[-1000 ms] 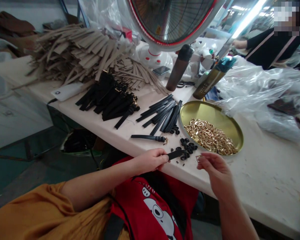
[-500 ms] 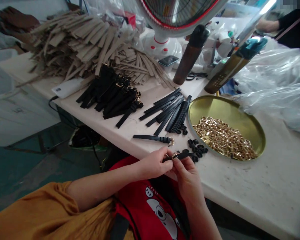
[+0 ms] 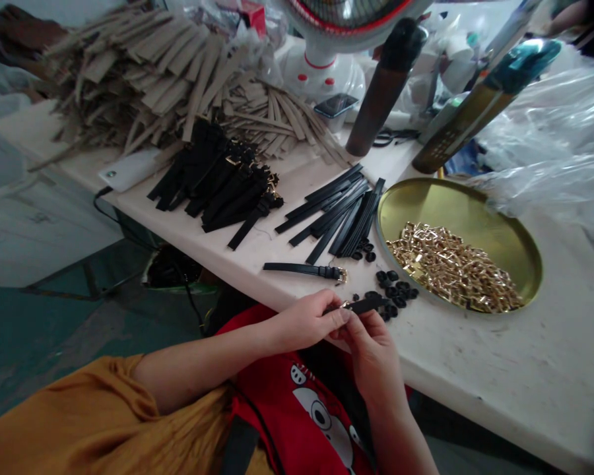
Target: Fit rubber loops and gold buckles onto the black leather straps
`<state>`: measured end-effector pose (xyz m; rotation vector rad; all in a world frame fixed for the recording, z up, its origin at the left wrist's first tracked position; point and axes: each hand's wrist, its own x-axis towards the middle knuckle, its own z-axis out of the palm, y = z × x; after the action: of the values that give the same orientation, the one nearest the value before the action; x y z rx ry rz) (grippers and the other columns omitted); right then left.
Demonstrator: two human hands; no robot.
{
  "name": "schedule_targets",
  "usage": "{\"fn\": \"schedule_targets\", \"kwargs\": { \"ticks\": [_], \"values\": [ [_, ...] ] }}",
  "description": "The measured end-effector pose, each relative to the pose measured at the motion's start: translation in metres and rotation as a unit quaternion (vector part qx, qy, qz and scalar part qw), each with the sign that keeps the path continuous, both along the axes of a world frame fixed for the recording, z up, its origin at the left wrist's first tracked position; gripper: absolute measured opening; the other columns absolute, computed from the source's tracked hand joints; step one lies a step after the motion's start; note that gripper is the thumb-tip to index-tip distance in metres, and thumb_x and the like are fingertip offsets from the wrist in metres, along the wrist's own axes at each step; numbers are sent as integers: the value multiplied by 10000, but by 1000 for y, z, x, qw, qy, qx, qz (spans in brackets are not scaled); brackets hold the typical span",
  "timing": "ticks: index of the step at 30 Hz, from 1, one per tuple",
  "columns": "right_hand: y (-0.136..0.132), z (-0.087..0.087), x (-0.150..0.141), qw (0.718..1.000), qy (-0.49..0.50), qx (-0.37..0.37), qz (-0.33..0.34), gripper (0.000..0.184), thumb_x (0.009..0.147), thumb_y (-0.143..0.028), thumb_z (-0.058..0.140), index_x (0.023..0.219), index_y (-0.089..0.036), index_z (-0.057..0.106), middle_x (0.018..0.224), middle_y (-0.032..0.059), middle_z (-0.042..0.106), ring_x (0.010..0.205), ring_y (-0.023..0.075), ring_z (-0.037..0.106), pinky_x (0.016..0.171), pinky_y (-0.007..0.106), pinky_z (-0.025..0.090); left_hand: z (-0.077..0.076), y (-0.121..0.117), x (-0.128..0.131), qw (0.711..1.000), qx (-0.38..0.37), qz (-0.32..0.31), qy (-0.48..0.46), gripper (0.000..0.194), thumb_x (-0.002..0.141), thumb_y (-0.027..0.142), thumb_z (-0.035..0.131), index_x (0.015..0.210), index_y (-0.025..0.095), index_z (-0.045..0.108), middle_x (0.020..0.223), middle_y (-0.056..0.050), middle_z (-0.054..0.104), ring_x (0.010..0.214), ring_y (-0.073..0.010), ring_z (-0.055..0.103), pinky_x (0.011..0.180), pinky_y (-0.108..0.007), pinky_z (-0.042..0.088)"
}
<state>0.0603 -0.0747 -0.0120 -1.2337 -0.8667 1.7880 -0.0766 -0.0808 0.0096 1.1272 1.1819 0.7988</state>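
Note:
At the table's front edge my left hand (image 3: pixel 317 320) and my right hand (image 3: pixel 373 340) meet, both closed on one black strap (image 3: pixel 369 305). A bit of gold buckle (image 3: pixel 345 305) glints between the fingertips; the rest of it is hidden by them. Just beyond lies a finished-looking strap with a gold buckle (image 3: pixel 304 270). Small black loops (image 3: pixel 396 290) are scattered right beside my right hand. Behind them loose black strips (image 3: pixel 336 214) lie fanned out, and a heap of buckled black straps (image 3: pixel 222 178) is to their left.
A gold round tray (image 3: pixel 499 214) holds a mound of gold buckles (image 3: pixel 455 267) at right. Grey-brown strips (image 3: pixel 143 72) are piled at back left. A fan (image 3: pixel 321 69), a phone (image 3: pixel 335 104), a dark bottle (image 3: pixel 386 89) and plastic bags (image 3: pixel 559 138) stand or lie at the back.
The camera view has shifted slightly, so the tray appears farther right. My hands stay together on the strap, with the left thumb moved slightly towards the right fingertips.

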Motion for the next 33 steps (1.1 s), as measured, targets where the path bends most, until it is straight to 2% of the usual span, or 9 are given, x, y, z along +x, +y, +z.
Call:
{"fn": "schedule_targets", "kwargs": {
  "ticks": [4,10,12,16,18,21,24,29,33],
  "values": [
    [-4,-1,3,998,-48,40,-5,194,760,-379,594,737,-190,555,650,-19,567,611,113,519,636,257,441,-1,0,0,999,-24,-11,-25,184,826,327,450,789,148,456,622,34,499,561,-70,456,556,-196,373],
    [-4,3,8,996,-72,57,-7,233,788,-408,546,695,-198,508,586,-42,487,537,100,445,549,242,396,10,-1,-1,993,-92,-38,-67,176,799,304,474,720,151,439,601,42,507,421,-33,379,409,-166,279],
    [-7,6,9,980,-152,130,-7,239,806,-395,521,672,-199,499,593,-34,478,559,110,443,561,247,378,11,-2,0,993,-93,-30,-65,173,785,296,493,711,149,441,598,42,511,416,-31,384,405,-163,281],
    [-14,13,10,918,-287,273,-10,186,806,-342,530,688,-198,533,683,-4,518,649,135,475,616,262,367,8,-8,1,994,-76,-5,-81,211,777,337,510,710,149,444,578,42,516,410,-30,383,401,-159,275],
    [-16,14,9,935,-254,249,-6,159,799,-342,540,727,-200,547,682,-7,530,644,134,484,611,262,377,8,-11,1,994,-65,6,-85,237,778,360,510,694,149,441,565,44,515,407,-29,380,402,-159,275],
    [-17,11,9,983,-127,132,14,172,774,-366,571,739,-201,540,607,-31,517,563,113,468,559,247,389,11,-15,-1,995,-59,-6,-85,278,764,397,528,673,149,440,548,46,514,400,-28,375,397,-161,265],
    [-18,8,8,996,-59,63,37,196,755,-384,591,741,-195,543,582,-39,517,520,98,453,524,236,387,12,-17,-4,996,-58,-23,-71,327,732,448,558,660,153,438,527,51,505,401,-35,375,394,-165,255],
    [-21,15,6,968,-181,173,6,183,731,-357,617,776,-182,589,652,-20,579,596,114,502,583,247,411,15,-20,-7,999,-35,-22,-14,369,718,506,558,669,156,452,501,61,483,419,-50,370,417,-178,259],
    [-18,21,4,977,-147,152,5,177,746,-353,600,799,-188,562,669,-25,589,596,115,531,588,253,428,23,-23,-9,997,59,-23,50,271,798,407,494,723,147,511,622,33,544,570,-73,468,532,-180,338]
  ]
}}
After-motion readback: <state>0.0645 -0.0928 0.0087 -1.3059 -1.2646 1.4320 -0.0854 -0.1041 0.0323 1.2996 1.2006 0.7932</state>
